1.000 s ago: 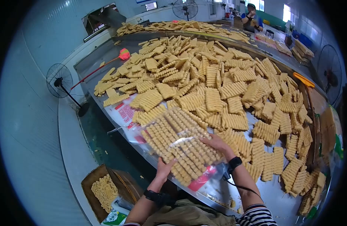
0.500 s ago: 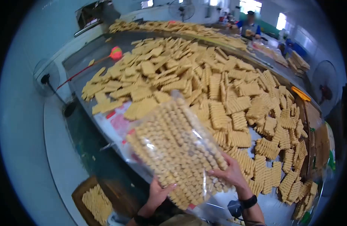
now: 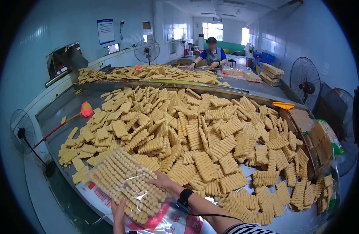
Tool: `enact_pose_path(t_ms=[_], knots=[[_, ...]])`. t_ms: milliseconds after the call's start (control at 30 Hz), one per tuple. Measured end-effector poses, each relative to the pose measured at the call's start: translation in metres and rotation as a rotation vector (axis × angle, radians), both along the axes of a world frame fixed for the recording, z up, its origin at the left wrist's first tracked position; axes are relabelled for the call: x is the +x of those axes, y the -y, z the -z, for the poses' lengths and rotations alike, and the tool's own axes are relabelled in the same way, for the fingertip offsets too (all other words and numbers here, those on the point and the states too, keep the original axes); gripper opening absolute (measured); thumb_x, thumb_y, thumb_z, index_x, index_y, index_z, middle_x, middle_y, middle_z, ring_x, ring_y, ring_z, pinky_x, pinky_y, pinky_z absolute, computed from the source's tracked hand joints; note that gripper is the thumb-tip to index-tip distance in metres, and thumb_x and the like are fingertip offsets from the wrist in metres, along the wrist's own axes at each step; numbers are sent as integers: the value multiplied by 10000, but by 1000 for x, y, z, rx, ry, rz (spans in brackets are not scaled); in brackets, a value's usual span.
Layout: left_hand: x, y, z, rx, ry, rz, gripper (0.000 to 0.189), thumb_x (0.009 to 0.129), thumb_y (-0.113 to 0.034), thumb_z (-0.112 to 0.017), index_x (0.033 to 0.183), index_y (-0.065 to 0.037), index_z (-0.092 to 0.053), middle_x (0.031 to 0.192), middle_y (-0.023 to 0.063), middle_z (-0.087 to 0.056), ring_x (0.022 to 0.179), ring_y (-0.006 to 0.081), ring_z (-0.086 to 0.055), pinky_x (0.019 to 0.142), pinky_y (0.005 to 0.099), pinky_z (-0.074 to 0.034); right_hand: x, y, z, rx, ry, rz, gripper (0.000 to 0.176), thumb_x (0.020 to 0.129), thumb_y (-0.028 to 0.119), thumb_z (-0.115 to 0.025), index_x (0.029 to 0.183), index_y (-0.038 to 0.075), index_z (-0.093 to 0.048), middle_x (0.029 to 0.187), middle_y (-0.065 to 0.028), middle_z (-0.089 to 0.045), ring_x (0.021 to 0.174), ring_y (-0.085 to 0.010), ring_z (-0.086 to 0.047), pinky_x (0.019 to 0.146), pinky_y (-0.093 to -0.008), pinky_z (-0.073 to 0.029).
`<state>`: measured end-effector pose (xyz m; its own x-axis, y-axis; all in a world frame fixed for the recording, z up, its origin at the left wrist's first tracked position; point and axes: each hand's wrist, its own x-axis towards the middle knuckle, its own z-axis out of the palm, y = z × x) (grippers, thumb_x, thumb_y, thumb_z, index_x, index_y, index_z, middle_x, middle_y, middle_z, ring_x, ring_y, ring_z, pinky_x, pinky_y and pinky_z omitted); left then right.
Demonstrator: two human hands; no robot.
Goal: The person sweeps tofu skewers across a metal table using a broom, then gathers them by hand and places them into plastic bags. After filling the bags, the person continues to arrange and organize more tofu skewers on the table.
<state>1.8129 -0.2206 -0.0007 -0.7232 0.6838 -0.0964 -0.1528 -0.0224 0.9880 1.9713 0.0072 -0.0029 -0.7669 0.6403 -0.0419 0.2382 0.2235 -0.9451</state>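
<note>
Clear plastic bag full of rows of golden, knobbly snack sticks [image 3: 127,187] sits between the fingers of both hands, tilted over the near left part of a large silvery metal counter [image 3: 56,105]. The right hand [image 3: 166,182] grips its right edge, and the left hand [image 3: 119,216] pinches its near edge; parts of both sets of fingers are hidden, but both hands are closed on the bag. Light glints off the plastic over the sticks. Just below and to the right of the left fingers, a red-and-white printed plastic sheet [image 3: 185,222] lies on the counter, partly under the bag. A black wristband [image 3: 184,197] circles the right wrist, with a dark cable [image 3: 212,214] running along the forearm towards a black-and-white striped sleeve [image 3: 247,229]. Beyond the right fingers spreads a broad heap of golden, ridged snack slabs [image 3: 205,134], with more slabs lying flatter to their right. Far to the left beyond the fingers, a red stick with a pinkish-orange head [image 3: 86,109] rests beside the heap. Well apart, to the far right, is a bright orange-yellow plastic piece [image 3: 283,105] near the counter's raised edge. Farther off, a person in blue [image 3: 212,56] reaches over a second counter [image 3: 263,89] bearing more slabs.
</note>
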Motion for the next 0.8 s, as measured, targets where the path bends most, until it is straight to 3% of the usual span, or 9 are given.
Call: enact_pose_path(t_ms=[167,267,433,467,567,633,667,700,800], knots=[[-1,16,8,38,92,12,516,826,-41,-618,1291,-9,-396,1192,106,-534,1049,190,-535,896,301,-426,34,30,-30,234,53,160,674,778,427,-684,1264,12,-472,1227,-228,-519,1127,-341,-512,945,-359,-410],[-9,24,28,109,40,8,522,848,-66,-607,1310,-12,-372,1199,103,-531,1059,188,-529,915,297,-413,90,66,-63,327,-151,154,533,840,314,-646,1249,12,-487,1230,-157,-544,1113,-259,-536,934,-327,-422],[16,54,-4,-36,93,-5,529,908,-182,-552,1336,-8,-294,1089,124,-584,857,176,-628,654,279,-537,242,153,-81,-72,52,191,400,871,299,-620,1144,9,-587,1089,-128,-635,968,-189,-624,840,-291,-478],[26,63,-8,-62,74,-23,480,918,-208,-534,1305,-2,-340,995,125,-612,701,157,-634,513,253,-520,273,170,-70,-193,70,184,380,882,301,-607,1127,11,-598,1001,-85,-655,934,-150,-616,837,-284,-473],[47,104,-2,-221,-112,6,374,919,-224,-533,1213,-5,-461,924,131,-622,597,135,-612,419,223,-476,355,228,-56,-548,276,191,351,896,320,-590,1073,20,-627,894,-26,-671,867,-94,-601,829,-264,-463],[88,140,-19,-393,-117,97,208,885,-144,-583,1021,12,-565,770,67,-609,607,129,-582,507,246,-476,417,270,-23,-697,367,86,215,885,174,-587,1038,32,-638,910,-27,-663,867,-111,-594,842,-268,-455],[118,157,-27,-434,-147,144,105,867,-113,-597,868,-10,-618,667,52,-595,568,122,-556,516,245,-455,439,294,-27,-573,446,76,200,887,205,-568,947,30,-642,824,-36,-650,766,-103,-565,715,-287,-454],[146,173,-34,-478,-280,300,111,876,-139,-586,855,-35,-619,644,34,-587,550,78,-539,477,224,-442,460,319,-33,-450,522,64,232,888,236,-549,856,28,-646,739,-44,-638,664,-95,-537,589,-306,-452],[205,233,28,-460,-654,816,80,824,-97,-602,847,-33,-645,708,44,-601,675,156,-588,626,294,-485,531,387,-1,-447,463,210,212,848,229,-612,835,19,-635,736,-35,-639,680,-95,-546,650,-281,-466]])
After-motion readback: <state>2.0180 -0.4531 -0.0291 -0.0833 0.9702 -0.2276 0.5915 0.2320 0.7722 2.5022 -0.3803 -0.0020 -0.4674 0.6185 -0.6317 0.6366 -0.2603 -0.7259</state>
